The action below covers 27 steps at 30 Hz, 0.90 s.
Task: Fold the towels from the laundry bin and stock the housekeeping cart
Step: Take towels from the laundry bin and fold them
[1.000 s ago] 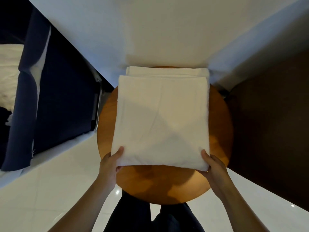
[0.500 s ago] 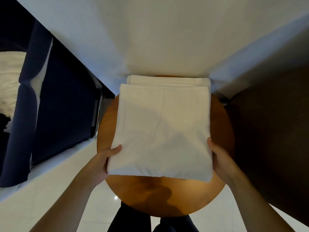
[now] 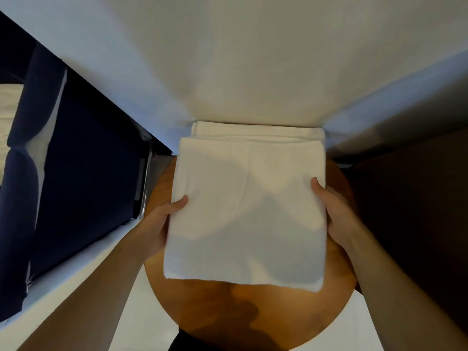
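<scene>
The round wooden table (image 3: 253, 315) is the biggest thing that matters here, and I take it as the landmark: it serves as the folding surface, which is probably why the person stands directly at its near edge with both arms reaching over it. Beyond the table's far edge there is a large white surface (image 3: 253, 59), perhaps a bed or a wall; I cannot tell which. To the left of the table stands a dark blue fabric thing (image 3: 76, 160) with a metal frame; it may be the cart or the laundry bin, but the picture does not show enough to decide. Over the middle of the table lies the folded white towel (image 3: 248, 211), and its near edge hangs a little above the wood, so I judge that it is being lifted or carried as a flat packet. At the far edge of the table, partly under the towel, a second folded towel (image 3: 258, 131) rests. The left hand (image 3: 157, 224) grips the towel's left edge and the right hand (image 3: 336, 214) grips its right edge, both at about the middle of the side, which keeps the folds together and the packet level. On each side the thumb lies on top of the cloth; the other fingers are hidden under the towel, so the towel sits pinched between thumb and fingers.
</scene>
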Tool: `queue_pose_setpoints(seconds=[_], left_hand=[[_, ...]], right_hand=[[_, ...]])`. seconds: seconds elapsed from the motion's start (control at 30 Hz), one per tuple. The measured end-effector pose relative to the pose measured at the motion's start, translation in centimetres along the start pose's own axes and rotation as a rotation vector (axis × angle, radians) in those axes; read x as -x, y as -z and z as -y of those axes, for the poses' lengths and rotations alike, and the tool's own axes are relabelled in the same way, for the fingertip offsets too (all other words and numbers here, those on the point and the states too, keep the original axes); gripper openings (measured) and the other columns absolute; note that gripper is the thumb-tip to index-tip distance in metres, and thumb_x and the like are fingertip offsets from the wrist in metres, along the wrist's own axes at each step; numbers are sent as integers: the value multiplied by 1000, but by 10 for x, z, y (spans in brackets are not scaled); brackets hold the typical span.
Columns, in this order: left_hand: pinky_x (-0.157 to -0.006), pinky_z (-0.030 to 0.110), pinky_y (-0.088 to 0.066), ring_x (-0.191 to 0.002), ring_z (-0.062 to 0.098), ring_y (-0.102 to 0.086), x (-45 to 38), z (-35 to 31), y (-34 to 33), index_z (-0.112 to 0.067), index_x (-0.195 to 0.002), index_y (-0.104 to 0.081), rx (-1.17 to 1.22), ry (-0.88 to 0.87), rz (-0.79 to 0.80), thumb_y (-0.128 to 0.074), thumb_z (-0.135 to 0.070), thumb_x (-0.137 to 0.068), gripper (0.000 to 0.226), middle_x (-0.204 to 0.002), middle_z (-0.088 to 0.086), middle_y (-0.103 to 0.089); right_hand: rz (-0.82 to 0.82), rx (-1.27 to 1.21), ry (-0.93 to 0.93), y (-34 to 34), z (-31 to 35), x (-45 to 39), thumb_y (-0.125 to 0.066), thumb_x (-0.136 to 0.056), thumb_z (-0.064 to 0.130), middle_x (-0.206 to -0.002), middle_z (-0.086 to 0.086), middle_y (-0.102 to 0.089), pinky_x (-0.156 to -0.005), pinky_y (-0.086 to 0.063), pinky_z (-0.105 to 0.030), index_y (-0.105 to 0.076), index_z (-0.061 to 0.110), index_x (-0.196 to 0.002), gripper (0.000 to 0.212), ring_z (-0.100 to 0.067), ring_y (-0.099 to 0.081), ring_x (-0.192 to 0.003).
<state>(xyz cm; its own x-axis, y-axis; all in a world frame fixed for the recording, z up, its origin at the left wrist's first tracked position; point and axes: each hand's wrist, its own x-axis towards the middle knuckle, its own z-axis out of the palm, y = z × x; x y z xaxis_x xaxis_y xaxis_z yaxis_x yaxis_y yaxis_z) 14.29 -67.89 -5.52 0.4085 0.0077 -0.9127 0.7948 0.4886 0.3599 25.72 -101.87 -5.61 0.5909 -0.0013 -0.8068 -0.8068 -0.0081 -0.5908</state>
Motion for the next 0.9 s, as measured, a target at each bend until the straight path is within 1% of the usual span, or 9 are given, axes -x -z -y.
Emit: queue_pose_setpoints(seconds=[0.13,0.27,0.37,0.43,0.5,0.63,0.73,0.83,0.9], left_hand=[[-99,55,-52,-111,34,-71,-3,-16,-5,-20,-134,-61,-110,21,74,-69,-29,-91,44,-121,11,-73],[-90,53,-57,-106,30,-73,2,-35,-14,-39,-131,-57,-184,-140,106,-70,-20,-89,48,-120,3,-74],[-88,54,-58,-109,31,-72,5,-48,-15,-40,-139,-53,-174,-209,126,-73,-19,-86,60,-125,1,-72],[-85,52,-59,-107,32,-72,4,-54,-17,-38,-137,-56,-140,-227,138,-71,-19,-87,56,-122,2,-73],[-87,51,-58,-107,31,-72,-4,-58,-19,-37,-136,-57,-127,-226,105,-76,-27,-83,57,-123,2,-73],[-95,51,-56,-112,24,-70,-18,-42,-18,-34,-140,-53,-176,-209,5,-91,-60,-60,93,-132,0,-68],[-91,41,-58,-110,14,-71,-16,-9,-12,-36,-144,-50,-217,-196,-22,-84,-58,-74,81,-129,-10,-69],[-93,41,-56,-110,18,-70,-11,19,2,-31,-134,-57,-219,-155,-107,-88,-69,-55,92,-125,-5,-71],[-102,46,-53,-115,19,-67,-8,31,9,-31,-134,-57,-244,-191,-131,-90,-69,-47,101,-127,-5,-69]], right_hand=[[-9,-10,54,-8,7,1,-66,-96,23,-118,-10,-74,-84,-60,-37,-65,13,-129,34,-26,-73,-102],[-41,-22,132,-11,23,13,-63,-97,15,-116,-13,-74,-94,-56,-42,-67,12,-121,24,-28,-70,-106],[-45,-31,186,-9,41,17,-65,-95,16,-111,-9,-76,-86,-60,-35,-70,14,-116,21,-26,-72,-103],[-29,-37,217,-7,53,15,-65,-95,18,-110,-8,-76,-81,-61,-33,-70,13,-119,25,-24,-74,-100],[-36,-34,227,-5,60,7,-66,-96,23,-112,-7,-76,-85,-60,-36,-69,13,-122,28,-23,-74,-101],[-114,66,149,4,42,-12,-67,-94,42,-117,-1,-74,-94,-56,-44,-64,21,-130,41,-22,-71,-107],[-168,205,94,17,3,-4,-72,-89,46,-119,-5,-73,-94,-56,-48,-64,19,-126,47,-23,-70,-104],[-111,279,40,30,-35,22,-72,-84,46,-117,-2,-72,-98,-55,-48,-66,18,-123,48,-22,-69,-106],[-62,315,11,35,-54,39,-73,-77,46,-120,1,-70,-98,-54,-47,-63,21,-124,55,-21,-66,-111]])
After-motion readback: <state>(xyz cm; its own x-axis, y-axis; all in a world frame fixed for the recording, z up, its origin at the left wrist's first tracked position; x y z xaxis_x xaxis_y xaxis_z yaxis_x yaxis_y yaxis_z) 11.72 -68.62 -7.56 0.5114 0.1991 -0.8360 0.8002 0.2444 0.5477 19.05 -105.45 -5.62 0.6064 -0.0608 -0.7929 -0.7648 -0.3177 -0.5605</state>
